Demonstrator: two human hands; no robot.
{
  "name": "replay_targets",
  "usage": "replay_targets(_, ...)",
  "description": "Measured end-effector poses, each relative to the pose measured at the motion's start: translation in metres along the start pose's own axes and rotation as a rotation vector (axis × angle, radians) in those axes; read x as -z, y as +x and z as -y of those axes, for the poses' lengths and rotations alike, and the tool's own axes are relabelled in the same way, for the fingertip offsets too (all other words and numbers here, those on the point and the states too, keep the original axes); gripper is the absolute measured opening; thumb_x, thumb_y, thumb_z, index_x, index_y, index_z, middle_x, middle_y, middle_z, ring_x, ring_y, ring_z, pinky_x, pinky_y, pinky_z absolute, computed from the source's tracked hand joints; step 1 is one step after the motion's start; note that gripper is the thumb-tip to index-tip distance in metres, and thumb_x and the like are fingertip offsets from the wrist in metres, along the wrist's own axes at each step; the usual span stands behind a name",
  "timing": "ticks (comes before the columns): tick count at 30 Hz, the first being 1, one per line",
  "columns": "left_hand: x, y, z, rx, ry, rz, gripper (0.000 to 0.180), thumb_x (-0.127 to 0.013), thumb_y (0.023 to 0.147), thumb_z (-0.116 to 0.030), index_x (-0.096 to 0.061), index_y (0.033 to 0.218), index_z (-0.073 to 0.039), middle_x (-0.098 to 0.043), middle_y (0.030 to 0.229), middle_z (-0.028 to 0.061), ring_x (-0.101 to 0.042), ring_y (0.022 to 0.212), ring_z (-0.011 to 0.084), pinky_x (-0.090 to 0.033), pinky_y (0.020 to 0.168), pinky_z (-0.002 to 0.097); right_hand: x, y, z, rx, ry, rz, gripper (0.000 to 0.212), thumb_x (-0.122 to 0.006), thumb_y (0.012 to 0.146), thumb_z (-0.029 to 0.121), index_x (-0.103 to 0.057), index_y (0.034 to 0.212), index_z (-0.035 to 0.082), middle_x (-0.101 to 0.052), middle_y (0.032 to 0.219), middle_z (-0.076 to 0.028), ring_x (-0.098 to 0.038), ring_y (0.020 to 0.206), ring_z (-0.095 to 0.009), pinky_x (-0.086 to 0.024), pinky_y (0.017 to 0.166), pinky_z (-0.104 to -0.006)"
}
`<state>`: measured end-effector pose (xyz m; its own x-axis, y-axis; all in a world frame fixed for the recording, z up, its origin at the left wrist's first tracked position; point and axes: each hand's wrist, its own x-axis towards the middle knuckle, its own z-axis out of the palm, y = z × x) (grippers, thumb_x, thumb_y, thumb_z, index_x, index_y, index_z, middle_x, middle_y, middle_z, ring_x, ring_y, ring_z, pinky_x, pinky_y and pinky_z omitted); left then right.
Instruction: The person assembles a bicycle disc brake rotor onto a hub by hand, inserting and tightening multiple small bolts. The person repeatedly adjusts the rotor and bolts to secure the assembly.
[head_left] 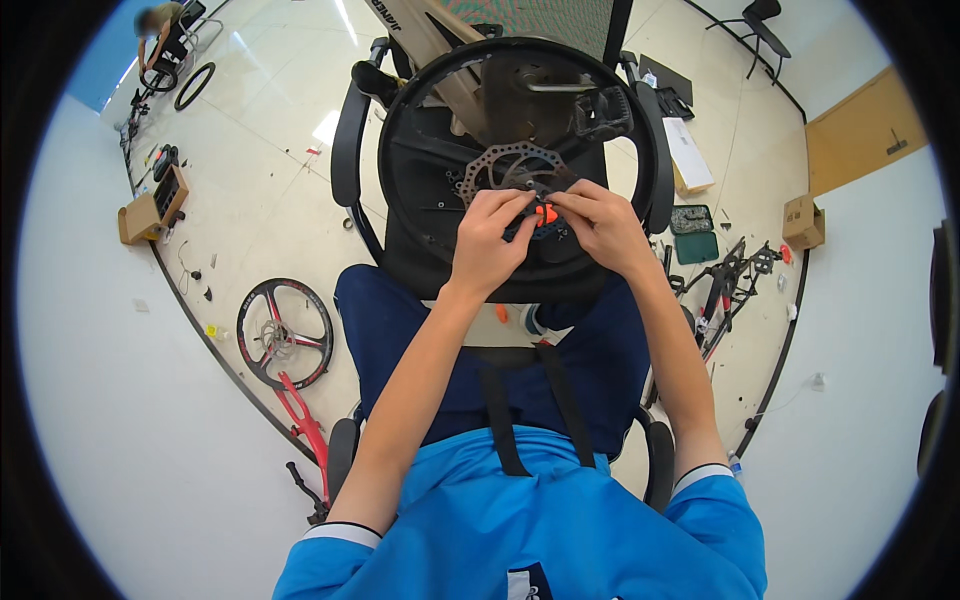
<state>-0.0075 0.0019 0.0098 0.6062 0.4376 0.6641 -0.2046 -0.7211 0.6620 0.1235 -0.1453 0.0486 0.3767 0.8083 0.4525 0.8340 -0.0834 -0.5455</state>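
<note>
My left hand (488,240) and my right hand (605,228) meet over the hub of a black bicycle wheel (512,46), fingertips pinched together. Between them is a small dark piece, too small to make out. A bright orange part (546,214) shows just under the fingers; I cannot tell whether either hand holds it. Behind the fingertips is a perforated brake disc (480,170), partly covered by them. The wheel rests on a black office chair (400,262). A beige bicycle frame (455,85) and a black pedal (603,113) reach over the wheel's far side.
A three-spoke wheel (322,345) and a red frame part (305,420) lie at left. Bicycle parts (730,290), a green tool case (695,248) and a cardboard box (803,222) are at right. Another person (165,25) works at far left.
</note>
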Motion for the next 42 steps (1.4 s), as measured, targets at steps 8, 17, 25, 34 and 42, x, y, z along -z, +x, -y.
replay_targets(8, -0.015, 0.011, 0.012, -0.064, 0.146, -0.012, 0.017, -0.076, 0.079, -0.001, -0.073, 0.096, 0.0, -0.07, 0.09, 0.0107, -0.065, 0.085, 0.0286, -0.054, 0.075, 0.0371, 0.0, 0.025, -0.01, 0.221, -0.245, 0.035, 0.022, -0.068, 0.077, 0.002, -0.074, 0.098, 0.003, -0.065, 0.087, -0.008, -0.066, 0.079, -0.029, -0.054, 0.07, -0.0393)
replay_targets(17, -0.026, 0.015, 0.009, -0.047, 0.28, -0.025, 0.009, -0.072, 0.074, 0.0, -0.069, 0.083, 0.001, -0.065, 0.082, 0.0122, -0.062, 0.08, 0.0308, -0.053, 0.072, 0.0388, 0.017, 0.057, -0.012, 0.46, -0.501, 0.261, 0.011, -0.071, 0.076, 0.013, -0.075, 0.085, 0.009, -0.064, 0.08, -0.003, -0.064, 0.084, -0.023, -0.05, 0.077, -0.035)
replay_targets(25, -0.026, 0.021, 0.004, 0.009, 0.273, 0.027, 0.007, -0.071, 0.075, -0.001, -0.068, 0.081, 0.001, -0.064, 0.081, 0.0121, -0.062, 0.079, 0.0314, -0.052, 0.072, 0.0396, 0.037, 0.043, -0.02, 0.282, -0.367, 0.087, 0.013, -0.076, 0.082, 0.015, -0.071, 0.085, 0.004, -0.065, 0.078, -0.009, -0.066, 0.074, -0.029, -0.053, 0.063, -0.0401)
replay_targets(34, -0.013, 0.026, 0.011, -0.071, 0.293, 0.172, 0.007, -0.069, 0.077, -0.001, -0.068, 0.084, 0.001, -0.064, 0.083, 0.012, -0.063, 0.083, 0.031, -0.053, 0.074, 0.0397, -0.041, -0.023, -0.016, -0.037, -0.138, -0.424, 0.012, -0.076, 0.083, 0.005, -0.065, 0.085, 0.001, -0.064, 0.076, -0.013, -0.063, 0.069, -0.031, -0.051, 0.061, -0.0388)
replay_targets(42, -0.008, 0.033, 0.015, -0.214, 0.383, 0.267, 0.007, -0.07, 0.078, -0.002, -0.069, 0.084, 0.0, -0.065, 0.082, 0.0099, -0.063, 0.084, 0.0279, -0.054, 0.075, 0.0374, -0.026, -0.022, -0.017, -0.12, 0.04, -0.281, 0.013, -0.073, 0.086, 0.005, -0.062, 0.089, -0.001, -0.063, 0.081, -0.015, -0.063, 0.074, -0.034, -0.051, 0.066, -0.0405)
